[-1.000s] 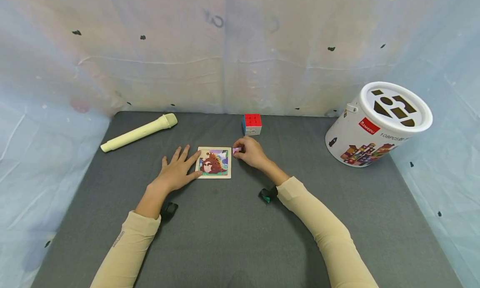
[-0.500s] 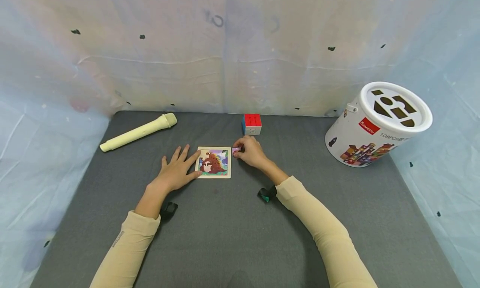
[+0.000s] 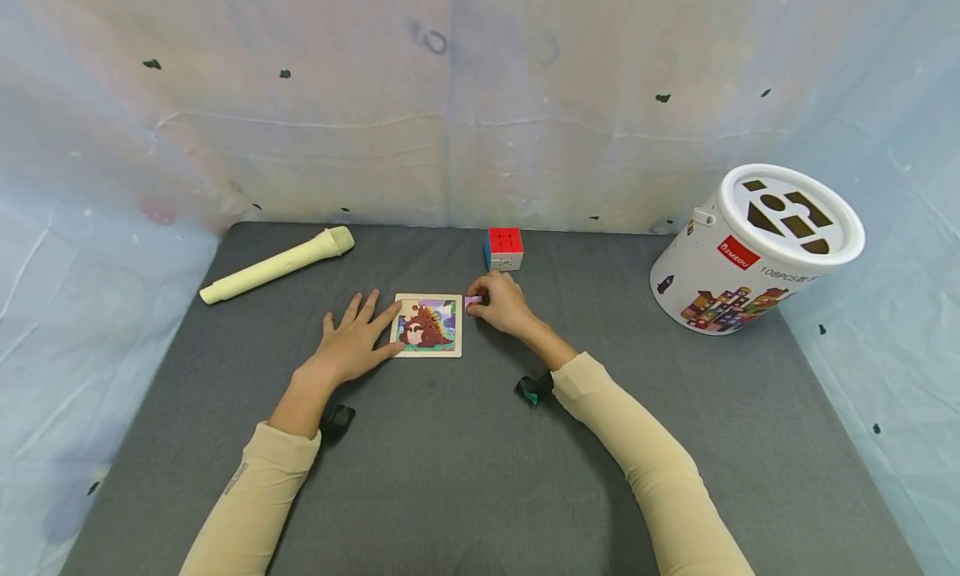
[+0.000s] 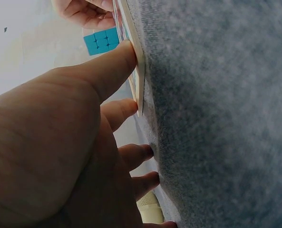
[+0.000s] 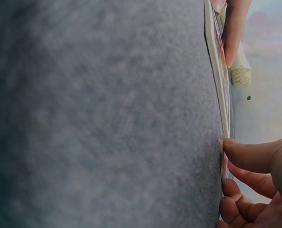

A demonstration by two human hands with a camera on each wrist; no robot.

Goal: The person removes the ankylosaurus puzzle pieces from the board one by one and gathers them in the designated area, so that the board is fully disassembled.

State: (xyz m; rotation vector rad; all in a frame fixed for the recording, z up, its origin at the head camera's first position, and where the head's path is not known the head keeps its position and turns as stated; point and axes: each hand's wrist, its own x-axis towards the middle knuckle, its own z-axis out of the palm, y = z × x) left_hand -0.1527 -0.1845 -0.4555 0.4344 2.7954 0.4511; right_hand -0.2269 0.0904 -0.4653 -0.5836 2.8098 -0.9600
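One small purple puzzle piece is pinched between the thumb and fingers of your right hand, low at the table, just beside the right edge of the picture puzzle. Your left hand has its fingers spread apart, thumb and index finger touching that puzzle's left side. Just beyond your right hand sits a red-topped cube; farther out, you have a yellow microphone at far left and a white bucket at far right.
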